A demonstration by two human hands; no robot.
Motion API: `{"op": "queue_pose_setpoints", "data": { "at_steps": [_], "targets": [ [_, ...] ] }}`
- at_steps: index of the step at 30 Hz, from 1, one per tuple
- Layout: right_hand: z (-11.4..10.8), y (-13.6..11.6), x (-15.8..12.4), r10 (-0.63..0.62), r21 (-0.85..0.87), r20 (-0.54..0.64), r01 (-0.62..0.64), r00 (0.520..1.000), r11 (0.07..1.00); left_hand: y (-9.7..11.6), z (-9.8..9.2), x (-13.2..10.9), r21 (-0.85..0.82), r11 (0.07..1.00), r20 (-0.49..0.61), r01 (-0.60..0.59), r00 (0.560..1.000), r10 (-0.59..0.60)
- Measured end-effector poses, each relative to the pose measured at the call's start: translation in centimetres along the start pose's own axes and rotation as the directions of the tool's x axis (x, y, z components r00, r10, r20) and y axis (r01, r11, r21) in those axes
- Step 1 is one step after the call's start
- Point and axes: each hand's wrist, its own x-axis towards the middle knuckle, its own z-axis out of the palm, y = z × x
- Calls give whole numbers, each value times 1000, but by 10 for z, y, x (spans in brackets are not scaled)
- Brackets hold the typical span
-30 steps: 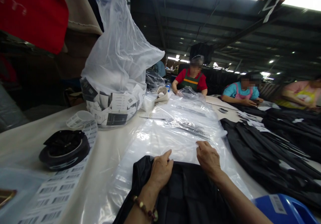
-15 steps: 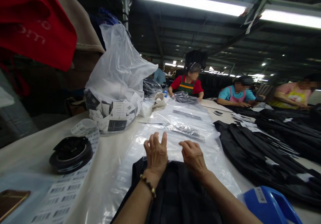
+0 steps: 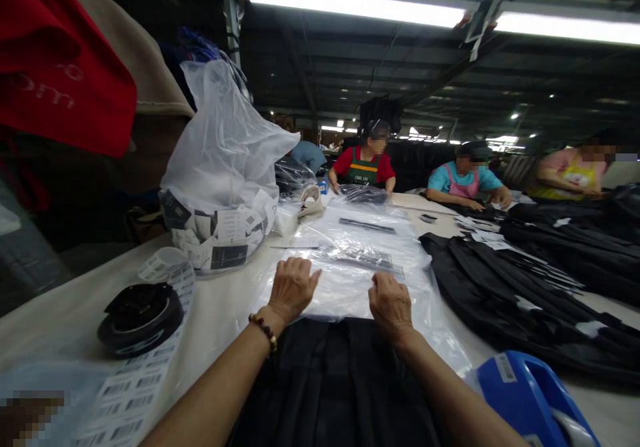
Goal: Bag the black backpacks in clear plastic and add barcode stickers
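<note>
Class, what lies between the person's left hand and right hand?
In the head view, clear plastic lies between the left hand and right hand, with the black garment just nearer the wearer.

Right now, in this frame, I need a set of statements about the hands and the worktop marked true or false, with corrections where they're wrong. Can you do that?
1. The left hand and the right hand are both near the far edge of the black fabric. True.
2. The beaded bracelet is on the right wrist. False: the beaded bracelet is on the left wrist.
3. The strip of barcode labels lies to the left of the black fabric. True.
4. The blue container is beside the left forearm. False: the blue container is beside the right forearm.
5. The co-worker in the red top wears a green apron. True.
</note>
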Motion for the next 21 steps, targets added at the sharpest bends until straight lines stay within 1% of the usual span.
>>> {"op": "queue_pose_setpoints", "data": {
  "at_steps": [1, 3, 4, 5, 6, 8, 10, 12, 15, 18, 20, 21],
  "targets": [
    [-1, -1, 0, -33, 10, 4, 33, 999, 999, 9, 1, -3, -31, 997, 18, -72, 997, 73],
    [-3, -3, -1, -113, 26, 10, 112, 994, 993, 29, 5, -9, -98, 973, 54, -208, 975, 214],
    [-5, -5, -1, -156, 32, 11, 155, 988, 987, 39, 8, -10, -120, 963, 67, -243, 965, 252],
    [-7, -6, -1, -200, 37, 12, 200, 980, 979, 48, 11, -10, -129, 960, 79, -248, 963, 259],
    [-10, -6, -1, -244, 41, 13, 243, 970, 969, 55, 13, -9, -123, 966, 90, -228, 967, 240],
    [-14, -5, -1, -324, 48, 16, 323, 946, 945, 58, 19, -4, -86, 983, 116, -162, 978, 171],
    [-19, -1, -1, -387, 58, 19, 386, 922, 921, 50, 25, 3, -44, 991, 158, -125, 979, 131],
    [-22, 4, -2, -430, 70, 28, 427, 902, 901, 33, 28, 7, 6, 995, 204, -97, 975, 94],
    [-26, 10, -5, -440, 64, 64, 436, 896, 898, 5, 25, 8, 73, 996, 255, -54, 966, 34],
    [-30, 13, -10, -361, -18, 143, 367, 921, 930, -15, 12, 3, 97, 995, 275, -24, 961, -4],
    [-31, 17, -12, -263, -107, 208, 289, 942, 951, -28, 5, -3, 93, 996, 259, -7, 966, -17],
    [-30, 20, -14, -208, -152, 238, 247, 949, 957, -37, 5, -6, 87, 996, 241, -1, 970, -20]
  ]
}}
